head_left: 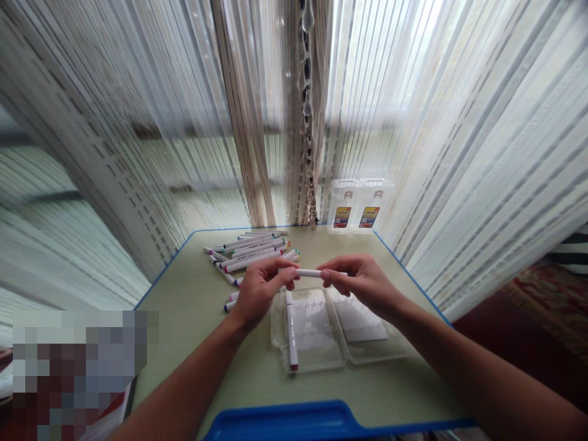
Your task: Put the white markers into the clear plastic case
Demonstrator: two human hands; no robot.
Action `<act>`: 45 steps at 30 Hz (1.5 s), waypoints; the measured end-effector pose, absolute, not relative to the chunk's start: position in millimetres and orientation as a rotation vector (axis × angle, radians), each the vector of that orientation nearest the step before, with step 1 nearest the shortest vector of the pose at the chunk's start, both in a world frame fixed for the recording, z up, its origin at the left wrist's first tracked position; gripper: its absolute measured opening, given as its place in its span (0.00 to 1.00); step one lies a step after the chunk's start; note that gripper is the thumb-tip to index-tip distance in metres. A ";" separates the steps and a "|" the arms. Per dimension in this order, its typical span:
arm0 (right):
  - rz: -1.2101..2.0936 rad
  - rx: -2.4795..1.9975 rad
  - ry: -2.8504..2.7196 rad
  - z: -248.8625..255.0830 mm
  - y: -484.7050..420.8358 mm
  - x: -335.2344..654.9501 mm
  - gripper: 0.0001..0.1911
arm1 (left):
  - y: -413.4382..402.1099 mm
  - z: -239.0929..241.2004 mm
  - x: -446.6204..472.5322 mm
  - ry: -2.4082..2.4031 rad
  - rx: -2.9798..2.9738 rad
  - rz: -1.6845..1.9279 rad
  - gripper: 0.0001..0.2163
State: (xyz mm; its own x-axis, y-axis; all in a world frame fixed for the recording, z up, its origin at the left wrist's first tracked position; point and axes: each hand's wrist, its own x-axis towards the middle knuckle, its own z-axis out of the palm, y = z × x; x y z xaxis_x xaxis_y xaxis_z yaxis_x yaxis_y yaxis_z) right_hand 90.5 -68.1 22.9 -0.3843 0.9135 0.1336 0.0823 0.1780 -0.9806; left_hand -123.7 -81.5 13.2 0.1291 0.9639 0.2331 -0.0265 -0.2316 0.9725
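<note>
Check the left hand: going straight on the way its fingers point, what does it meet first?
Probably the right hand, facing the left hand across the white marker both hold. Depth is hard to judge from one view.

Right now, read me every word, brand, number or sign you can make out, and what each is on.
Nothing is legible enough to quote.
Left clear box, yellow-and-dark label: print too small and blurred.
Right clear box, similar label: also unreadable.
Piled markers: any print too small to read.
Held marker and marker in the open case: no readable text.
</note>
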 end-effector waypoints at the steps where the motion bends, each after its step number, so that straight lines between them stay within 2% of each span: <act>1: 1.331 -0.946 -1.624 22.4 -67.7 90.7 0.17 | -80.7 12.5 -124.3 0.970 1.412 1.286 0.07; 16: 1.620 -0.628 -1.415 19.1 -65.4 94.7 0.16 | -76.6 15.0 -125.5 0.852 1.102 1.394 0.06; 25: 1.626 -0.558 -1.520 18.7 -65.5 98.6 0.17 | -76.7 16.5 -126.8 0.852 1.066 1.417 0.07; 32: 1.663 -0.602 -1.426 17.7 -62.9 96.3 0.18 | -77.0 17.7 -126.8 0.842 1.076 1.426 0.08; 45: 1.554 -0.782 -1.113 19.4 -51.0 96.0 0.14 | -82.9 11.3 -128.7 0.641 1.230 1.308 0.16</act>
